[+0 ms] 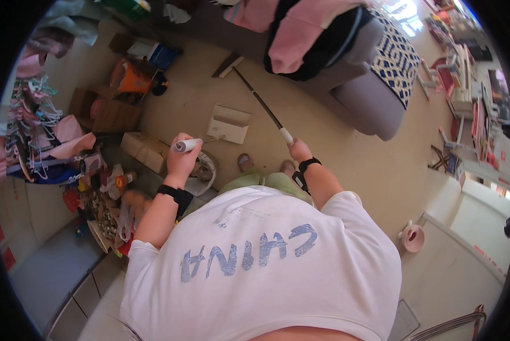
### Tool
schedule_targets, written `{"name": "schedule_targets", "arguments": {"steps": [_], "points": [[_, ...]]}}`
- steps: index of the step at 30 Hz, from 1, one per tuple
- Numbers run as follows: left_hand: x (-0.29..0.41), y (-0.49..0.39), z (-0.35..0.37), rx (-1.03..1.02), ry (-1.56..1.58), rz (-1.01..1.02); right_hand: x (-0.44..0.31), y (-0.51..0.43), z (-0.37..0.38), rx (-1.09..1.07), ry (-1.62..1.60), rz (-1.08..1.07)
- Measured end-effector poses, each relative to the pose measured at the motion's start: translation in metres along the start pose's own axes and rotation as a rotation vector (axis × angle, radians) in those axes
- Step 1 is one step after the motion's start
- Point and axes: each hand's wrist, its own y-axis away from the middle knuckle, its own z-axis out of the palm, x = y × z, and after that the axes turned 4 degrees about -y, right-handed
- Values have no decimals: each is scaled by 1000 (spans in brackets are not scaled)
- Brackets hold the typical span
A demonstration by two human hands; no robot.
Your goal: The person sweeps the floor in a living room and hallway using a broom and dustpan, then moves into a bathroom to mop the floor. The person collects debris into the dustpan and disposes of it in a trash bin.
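Observation:
My left hand (181, 161) is wrapped around the white end of a long handle (188, 145), seen almost end-on. Below it on the floor lies a white dustpan (228, 133), to which the handle seems to lead. A broom (261, 101) with a dark pole and white grip is held in my right hand (300, 150). Its broom head (228, 65) with dark bristles rests on the floor ahead, beyond the dustpan and beside the sofa. No debris can be made out in the dustpan.
A grey sofa (370, 102) draped with pink and black clothes (297, 40) stands ahead right. On the left are an orange bucket-like container (129, 79), cardboard boxes (116, 113), a lined waste bin (208, 168) and a cluttered counter (59, 255). Chairs (444, 74) stand at far right.

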Motion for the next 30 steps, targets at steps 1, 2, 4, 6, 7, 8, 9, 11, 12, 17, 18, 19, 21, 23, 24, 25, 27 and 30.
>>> {"name": "schedule_targets", "arguments": {"steps": [1, 2, 4, 6, 7, 8, 9, 11, 12, 17, 18, 19, 21, 23, 24, 25, 27, 30], "points": [[1, -2, 3, -3, 14, 3, 12, 10, -1, 25, 26, 47], [2, -4, 6, -14, 22, 8, 24, 21, 0, 24, -1, 54], [8, -6, 13, -44, 81, -2, 47, 41, 2, 26, -17, 85], [18, -2, 19, -58, 66, 11, 73, 64, 3, 18, -66, 137], [27, 1, 25, -63, 57, 25, 90, 78, 2, 13, -108, 169], [33, 2, 30, -77, 51, 42, 104, 93, 4, 8, -150, 221], [41, 5, 36, -74, 26, 63, 119, 106, 6, 15, -163, 214], [57, 16, 49, -71, -22, 105, 154, 136, 9, 40, -183, 270], [65, 22, 56, -88, -53, 141, 173, 152, 10, 41, -271, 303], [103, 56, 99, -62, -191, 368, 270, 235, 17, 111, -281, 335], [109, 61, 107, -73, -195, 380, 288, 252, 19, 125, -304, 355], [114, 66, 115, -75, -202, 402, 305, 268, 21, 138, -315, 426], [123, 76, 129, -81, -203, 453, 342, 302, 23, 132, -420, 474], [130, 81, 140, -84, -202, 508, 370, 339, 27, 174, -471, 533], [133, 82, 144, -111, -179, 512, 382, 357, 31, 210, -530, 594], [140, 84, 150, -130, -174, 516, 395, 376, 30, 215, -583, 602], [147, 88, 156, -154, -191, 525, 412, 409, 34, 232, -639, 693], [165, 97, 164, -176, -252, 548, 434, 444, 41, 286, -688, 746]]}}
